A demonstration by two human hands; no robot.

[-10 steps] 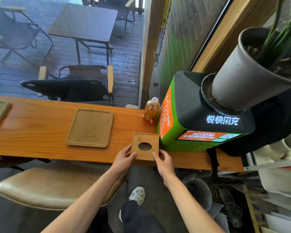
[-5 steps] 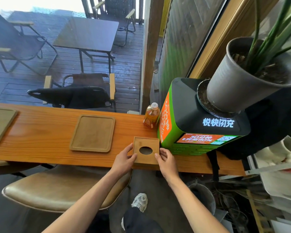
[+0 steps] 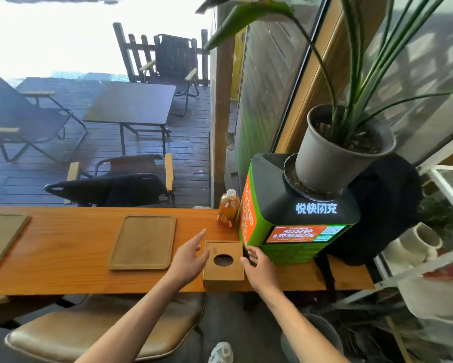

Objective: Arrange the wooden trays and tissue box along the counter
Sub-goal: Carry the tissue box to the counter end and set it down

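Observation:
A square wooden tissue box [image 3: 223, 263] with a round hole in its lid rests on the wooden counter [image 3: 63, 268], close to the front edge. My left hand [image 3: 188, 258] hovers just left of the box, fingers spread, thumb near its left side. On the box's right, my right hand [image 3: 259, 265] is open too, fingertips near its right side. Neither hand grips the box. One wooden tray [image 3: 142, 242] lies flat to the left of the box. A second wooden tray [image 3: 0, 239] is cut off by the left edge of the view.
A green and black charging kiosk [image 3: 296, 218] stands right of the box, carrying a grey plant pot [image 3: 335, 155]. A small orange drink bottle [image 3: 228, 208] stands behind the box. A tan padded stool [image 3: 94, 334] sits under the counter. Beyond the counter is a deck with chairs and a table.
Both hands have let go of the tissue box and opened beside it. The view has tilted upward, showing more of the deck and plant.

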